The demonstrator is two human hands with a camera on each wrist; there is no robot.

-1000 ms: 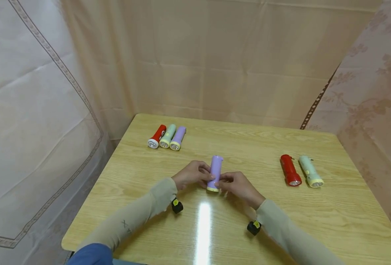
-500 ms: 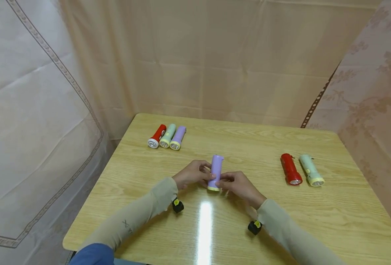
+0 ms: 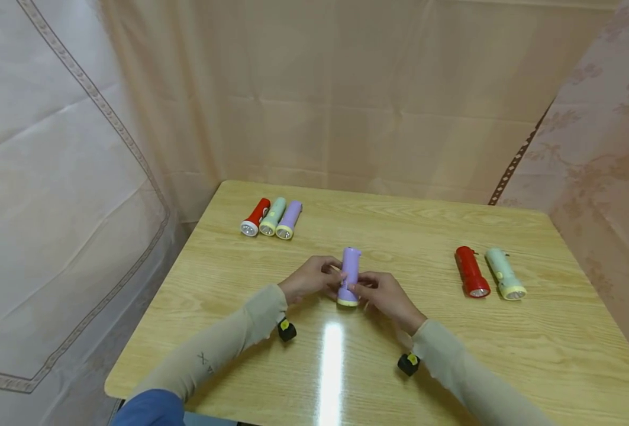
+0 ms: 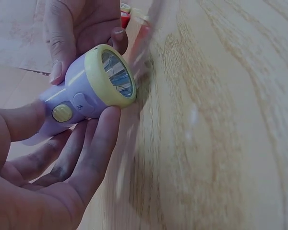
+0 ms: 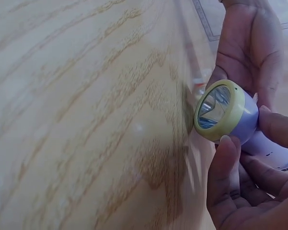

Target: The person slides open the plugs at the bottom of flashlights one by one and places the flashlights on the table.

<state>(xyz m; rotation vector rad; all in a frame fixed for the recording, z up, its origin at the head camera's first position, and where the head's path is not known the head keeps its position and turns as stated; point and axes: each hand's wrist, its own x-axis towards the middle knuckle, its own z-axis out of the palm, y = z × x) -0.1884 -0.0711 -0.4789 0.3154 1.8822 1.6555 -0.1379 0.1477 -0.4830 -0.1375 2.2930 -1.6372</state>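
Note:
Both hands hold a purple flashlight point(image 3: 350, 273) over the middle of the table, its pale yellow rim towards the person. My left hand point(image 3: 313, 278) grips it from the left, thumb on the body near the round yellow switch point(image 4: 62, 113) and fingers underneath. From the other side, my right hand point(image 3: 390, 300) pinches it, thumb laid across the body. In the left wrist view the clear lens point(image 4: 118, 74) faces the wood. The right wrist view shows the yellow rim point(image 5: 234, 111) close to the tabletop; whether they touch I cannot tell.
On the wooden table point(image 3: 426, 367), a red flashlight point(image 3: 255, 218), a mint one point(image 3: 273, 216) and another purple one point(image 3: 290, 220) lie side by side at the back left. A red flashlight point(image 3: 471, 272) and a mint one point(image 3: 506, 274) lie at the right. Cloth curtains point(image 3: 346, 106) surround the table.
The purple flashlight has turned slightly between the hands and stands a little straighter. My right thumb has shifted a bit up its body. The other flashlights lie as before; the head view has shifted slightly.

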